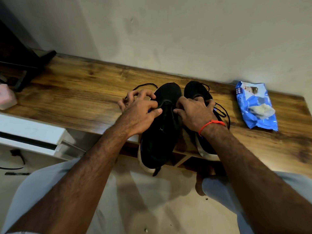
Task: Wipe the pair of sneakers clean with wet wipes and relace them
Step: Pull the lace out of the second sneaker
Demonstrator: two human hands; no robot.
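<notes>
Two black sneakers with white soles stand side by side on the wooden shelf, toes toward the wall, heels over its front edge. On the left sneaker, my left hand pinches the black lace at the eyelets, its fingers curled; the lace loops out behind the hand. My right hand has its thumb at the same shoe's eyelets and its curled fingers over the right sneaker. What the right fingers pinch is hidden. That shoe's lace trails to the right.
A blue pack of wet wipes lies on the shelf to the right, a wipe sticking out. A pink and white object and a dark stand sit at the left. White furniture stands below left. My knees are underneath.
</notes>
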